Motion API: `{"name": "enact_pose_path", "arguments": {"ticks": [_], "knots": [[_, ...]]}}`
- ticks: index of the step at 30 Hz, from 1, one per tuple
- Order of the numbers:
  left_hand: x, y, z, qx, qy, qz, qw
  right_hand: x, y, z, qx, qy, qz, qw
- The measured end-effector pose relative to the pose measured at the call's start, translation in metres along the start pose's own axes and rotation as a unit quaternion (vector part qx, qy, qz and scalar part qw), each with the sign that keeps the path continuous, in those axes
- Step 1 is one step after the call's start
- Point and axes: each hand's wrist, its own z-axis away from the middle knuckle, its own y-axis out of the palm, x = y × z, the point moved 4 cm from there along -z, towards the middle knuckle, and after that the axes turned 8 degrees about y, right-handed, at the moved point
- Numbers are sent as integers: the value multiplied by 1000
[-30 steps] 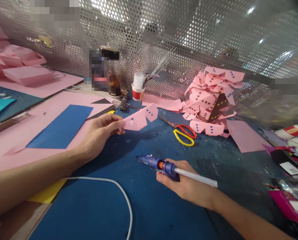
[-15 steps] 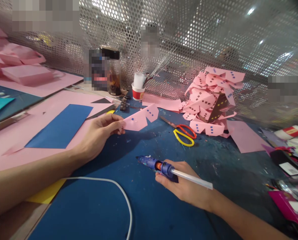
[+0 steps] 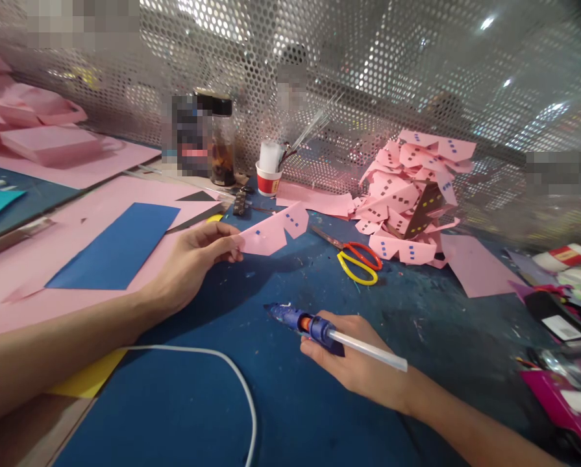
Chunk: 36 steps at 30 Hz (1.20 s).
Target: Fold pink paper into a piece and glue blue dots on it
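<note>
Between the thumb and fingers of my left hand (image 3: 200, 259) is one end of a pink paper cutout (image 3: 271, 235). The cutout has a notch in its lower edge and small blue squares on its face. My right hand (image 3: 356, 360) is wrapped round a blue glue gun (image 3: 290, 316), whose nozzle points left, below the cutout and apart from it. A clear glue stick (image 3: 368, 350) juts from the gun's back end. Scissors (image 3: 356, 263) with one red and one yellow handle lie beyond the gun, right of the cutout.
A pile of pink cutouts (image 3: 392, 188) leans by the perforated metal screen (image 3: 358, 78). Behind my left hand are a paper cup (image 3: 269, 181) and a dark-lidded jar (image 3: 222, 146). Blue paper (image 3: 117, 246) lies at left. A white cable (image 3: 236, 373) curves across the table's front.
Almost nothing differs. The glue gun and my right hand have shifted very slightly left in view; the cutout stays in my left hand.
</note>
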Motion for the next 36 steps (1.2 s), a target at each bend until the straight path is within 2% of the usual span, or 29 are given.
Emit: {"name": "enact_pose_path", "arguments": {"ticks": [7, 15, 17, 23, 30, 34, 36], "knots": [[2, -1, 0, 1, 7, -14, 1000, -2, -2, 1, -6, 1, -41, 999], [2, -2, 1, 0, 16, -54, 998, -19, 4, 2, 4, 31, -111, 993], [-1, -2, 2, -4, 17, -69, 997, -21, 3, 5, -14, 34, -123, 992], [-14, 6, 8, 41, 26, -122, 991, -8, -13, 11, -113, -35, -104, 987], [-14, 13, 17, 90, 6, -119, 989, -12, -11, 11, -149, -55, -97, 983], [-11, 14, 21, 117, 8, -118, 986, -15, -10, 10, -172, -99, -91, 976], [-11, 15, 21, 126, 11, -120, 985, -15, -10, 9, -158, -109, -78, 978]]}}
